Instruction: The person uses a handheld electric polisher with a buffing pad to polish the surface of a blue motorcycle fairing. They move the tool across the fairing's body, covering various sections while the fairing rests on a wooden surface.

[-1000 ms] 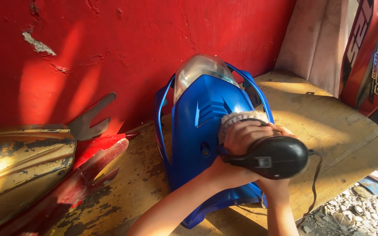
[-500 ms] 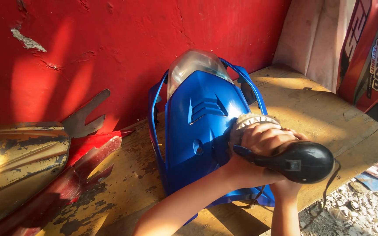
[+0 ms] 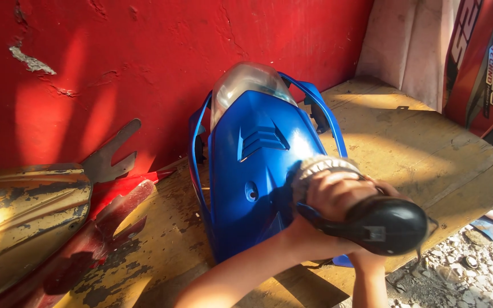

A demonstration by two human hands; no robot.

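Note:
A blue motorcycle front panel (image 3: pixel 258 165) with a clear headlight lens (image 3: pixel 243 82) lies on a wooden bench (image 3: pixel 406 131), its top leaning against a red wall. A black hand-held polisher (image 3: pixel 386 225) presses its pale woolly pad (image 3: pixel 320 166) onto the panel's lower right side. My left hand (image 3: pixel 335 197) grips the front of the polisher just behind the pad. My right hand (image 3: pixel 365 263) holds the polisher's rear from below and is mostly hidden by its body.
A worn gold and red bodywork piece (image 3: pixel 24 217) with peeling paint lies at the bench's left end. Red panels with lettering (image 3: pixel 486 74) lean at the right. Gravel ground (image 3: pixel 463 274) lies below the bench's front edge.
The polisher and both hands have slid down and to the right along the blue panel. The panel itself has stayed in place.

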